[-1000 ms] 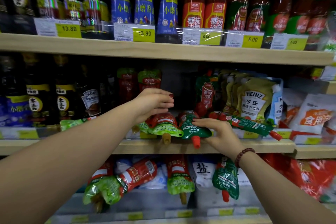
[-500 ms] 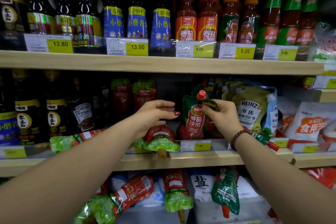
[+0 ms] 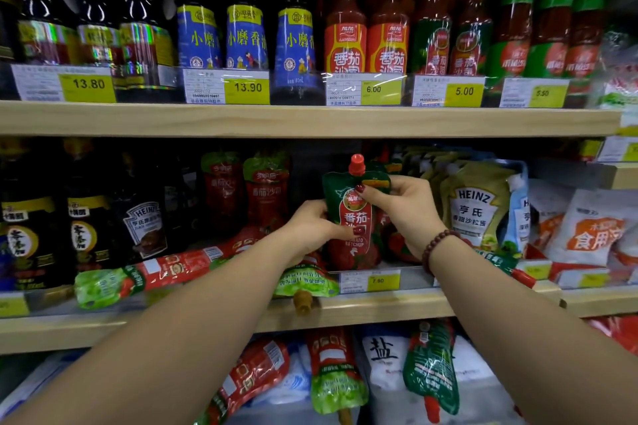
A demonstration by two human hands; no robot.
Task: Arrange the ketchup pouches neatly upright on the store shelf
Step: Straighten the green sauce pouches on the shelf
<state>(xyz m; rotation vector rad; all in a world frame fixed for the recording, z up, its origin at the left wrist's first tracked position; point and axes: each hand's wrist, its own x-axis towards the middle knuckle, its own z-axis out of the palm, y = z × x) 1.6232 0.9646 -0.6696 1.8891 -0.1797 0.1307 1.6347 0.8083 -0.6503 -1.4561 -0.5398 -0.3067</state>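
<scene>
Nearest, at the light wooden shelf edge, a red-and-green ketchup pouch with a mustard-brown spout lies flat with its spout over the lip, as it did 1 second ago. Just beyond it is the dark green and red ketchup pouch with the red screw cap. It lay flat then and now stands upright, cap up, its base seemingly on the shelf. The right hand pinches its top corner beside the cap. The left hand, empty before, has curled its fingers round the pouch's left edge. So 1 pouch looks nearly placed. Behind, 2 red upright pouches stand.
</scene>
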